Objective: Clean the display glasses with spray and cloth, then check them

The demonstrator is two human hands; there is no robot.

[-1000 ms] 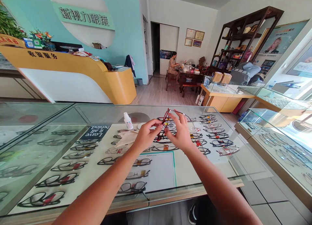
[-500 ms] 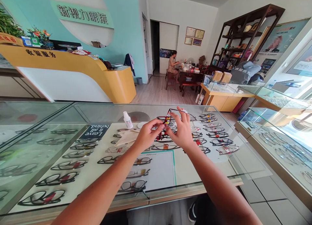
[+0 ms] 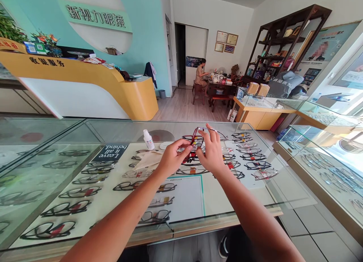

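Note:
A pair of red-framed glasses is held above the glass counter, between both my hands. My left hand pinches the frame's lower left side with thumb and forefinger. My right hand grips the frame from the right, fingers raised along its top edge and temple. A small white dropper bottle and a beige cleaning cloth lie on the counter just left of my left hand.
Rows of spectacle frames lie inside the display case under the glass. A yellow reception desk stands at the left. A person sits at a table in the back. More glass cases run along the right.
Both hands have shifted slightly while working on the red glasses; the frame has tilted and moved up a little. The view has hardly moved.

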